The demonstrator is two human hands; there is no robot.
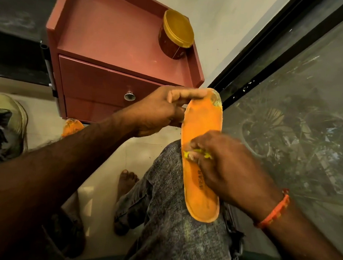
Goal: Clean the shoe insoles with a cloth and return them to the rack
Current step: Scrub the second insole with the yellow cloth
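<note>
Head view: the left hand (159, 110) grips the toe end of an orange insole (200, 152) resting along a grey-trousered knee (172, 191), while the right hand (223, 164) pinches a yellow cloth (197, 153) against it. Beyond — a pink cabinet (111, 49) on pale floor tiles (44, 111), a tub (176, 35) on top, a window (302, 99) beside.

A pink cabinet (116, 43) stood against the wall, a yellow-lidded jar (177, 34) on its top and a metal knob (129, 96) on its drawer. Left of the cabinet lay a sneaker (4, 125); right of it, a dark-framed window (292, 98).
</note>
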